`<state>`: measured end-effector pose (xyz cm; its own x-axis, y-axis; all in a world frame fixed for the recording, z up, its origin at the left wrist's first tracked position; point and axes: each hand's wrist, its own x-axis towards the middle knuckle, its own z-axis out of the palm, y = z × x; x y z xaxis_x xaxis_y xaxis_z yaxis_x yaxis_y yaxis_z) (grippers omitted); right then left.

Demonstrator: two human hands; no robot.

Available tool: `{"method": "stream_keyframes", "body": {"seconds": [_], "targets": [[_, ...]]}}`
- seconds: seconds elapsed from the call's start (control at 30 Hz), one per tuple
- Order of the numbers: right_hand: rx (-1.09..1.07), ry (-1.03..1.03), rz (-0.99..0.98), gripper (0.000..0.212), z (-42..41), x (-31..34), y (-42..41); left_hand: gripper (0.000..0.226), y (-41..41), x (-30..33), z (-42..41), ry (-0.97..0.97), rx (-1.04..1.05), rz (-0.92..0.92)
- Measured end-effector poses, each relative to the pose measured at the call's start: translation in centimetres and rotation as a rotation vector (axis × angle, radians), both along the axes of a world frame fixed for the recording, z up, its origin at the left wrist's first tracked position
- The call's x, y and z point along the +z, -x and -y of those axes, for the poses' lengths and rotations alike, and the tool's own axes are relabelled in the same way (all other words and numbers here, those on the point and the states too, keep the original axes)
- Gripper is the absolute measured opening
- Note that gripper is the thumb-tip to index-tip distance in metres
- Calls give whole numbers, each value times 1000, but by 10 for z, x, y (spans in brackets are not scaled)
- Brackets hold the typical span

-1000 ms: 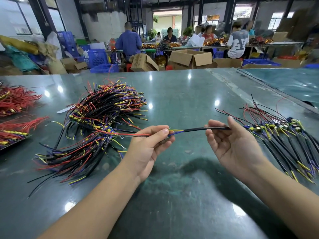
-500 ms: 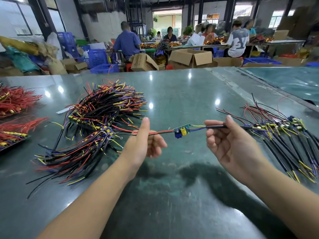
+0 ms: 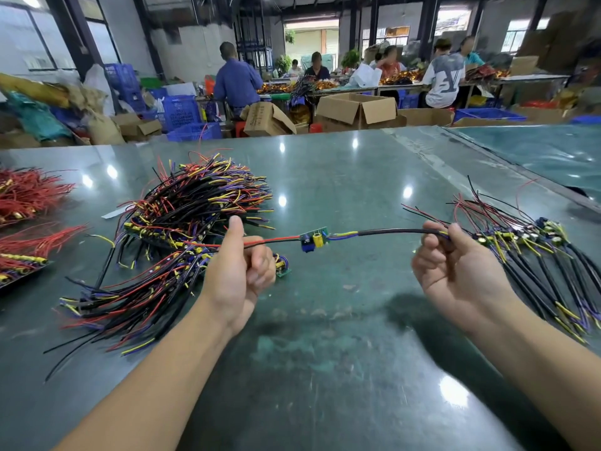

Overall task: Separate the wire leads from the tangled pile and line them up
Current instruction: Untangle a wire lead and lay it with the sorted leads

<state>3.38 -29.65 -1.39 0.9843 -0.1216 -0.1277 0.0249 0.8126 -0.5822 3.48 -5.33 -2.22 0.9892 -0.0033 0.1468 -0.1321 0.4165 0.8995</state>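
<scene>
While the left hand (image 3: 242, 275) curled its fingers round the red and black wires at one end, thumb pointing up, the right hand (image 3: 452, 265) pinched the black sleeved end of the same wire lead (image 3: 383, 233), so that it hung stretched between them above the green table (image 3: 341, 177). A small green circuit board (image 3: 313, 239) with a yellow capacitor sat midway along the lead, clear of both hands. The tangled pile (image 3: 182, 229) of black, red, yellow and purple leads lay on the table to the left, just beyond the left hand. To the right, beside and behind the right hand, the lined-up leads (image 3: 533, 255) lay in a row, boards at the far end. Red wire bundles (image 3: 26, 193) lay at the far left edge.
</scene>
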Motion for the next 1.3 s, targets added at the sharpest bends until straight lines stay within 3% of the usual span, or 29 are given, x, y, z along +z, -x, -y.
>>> {"method": "stream_keyframes", "body": {"seconds": [0.2, 0.27, 0.3, 0.33, 0.4, 0.43, 0.53, 0.6, 0.77, 0.87, 1.0, 1.13, 1.3], "targets": [[-103, 230, -75, 38, 5, -2, -3, 70, 1, 0, 2, -10, -9, -16], [-257, 617, -100, 20, 5, -1, -1, 70, 2, 0, 3, 15, -37, -37], [-351, 885, -139, 20, 6, -3, -1, 69, 3, 1, 3, 24, -62, -51], [-424, 1152, -163, 34, 5, -4, 1, 69, 4, 1, 5, 25, -94, -66], [-493, 1570, 26, 52, -4, -5, 12, 68, 7, 1, 9, 9, -184, -98], [-435, 1648, 217, 58, -9, -5, 17, 66, 9, 0, 11, -3, -233, -111], [103, 1625, 640, 67, -25, -9, 35, 62, 13, -1, 17, -18, -345, -140], [289, 1749, 817, 64, -32, -20, 38, 61, 14, 0, 18, 22, -389, -164], [142, 1795, 920, 51, -38, -25, 29, 59, 11, 1, 14, 112, -379, -213], [-66, 1745, 831, 45, -36, -22, 28, 54, 9, 2, 15, 147, -336, -182], [-406, 1768, 393, 32, -15, -16, 10, 48, 7, 4, 13, 184, -226, -170], [-445, 2000, 49, 28, 25, -15, -8, 50, 6, 4, 9, 207, -173, -184], [-413, 2132, -174, 23, 50, -20, -20, 52, 6, 3, 10, 189, -162, -199]]}}
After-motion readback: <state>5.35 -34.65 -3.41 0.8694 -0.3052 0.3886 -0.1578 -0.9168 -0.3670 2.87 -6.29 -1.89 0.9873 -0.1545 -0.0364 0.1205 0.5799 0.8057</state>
